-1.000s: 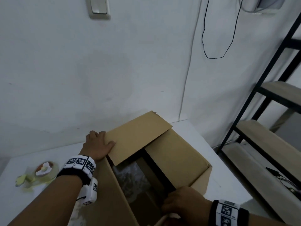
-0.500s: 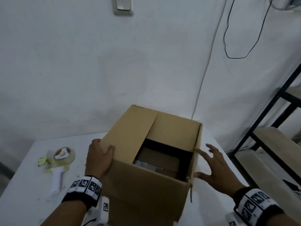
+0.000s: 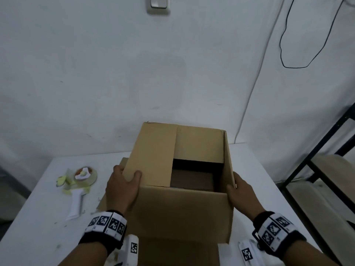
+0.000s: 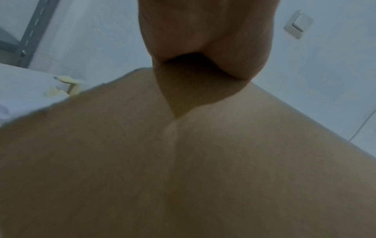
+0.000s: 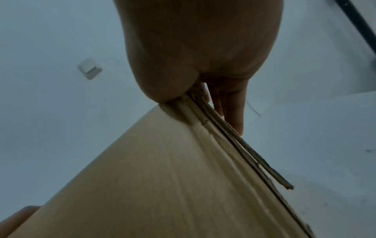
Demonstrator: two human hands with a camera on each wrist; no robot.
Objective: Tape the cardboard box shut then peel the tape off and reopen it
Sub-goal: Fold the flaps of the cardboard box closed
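Note:
The brown cardboard box stands on the white table, its top partly open with a dark gap at the right. The left flap and the far flap are folded in. My left hand grips the box's near-left corner, thumb on top of the left flap. My right hand pinches the box's upright right side, thumb inside. In the right wrist view the fingers lie straight along the outside of the cardboard. The left wrist view shows my palm on cardboard.
A tape dispenser with a white handle lies on the table left of the box. A black metal shelf rack stands at the right. The white wall with a light switch and a hanging black cable is close behind.
My right hand has come from open beside the box to hold its right side. The box has turned square to me. My left hand stays on the left corner.

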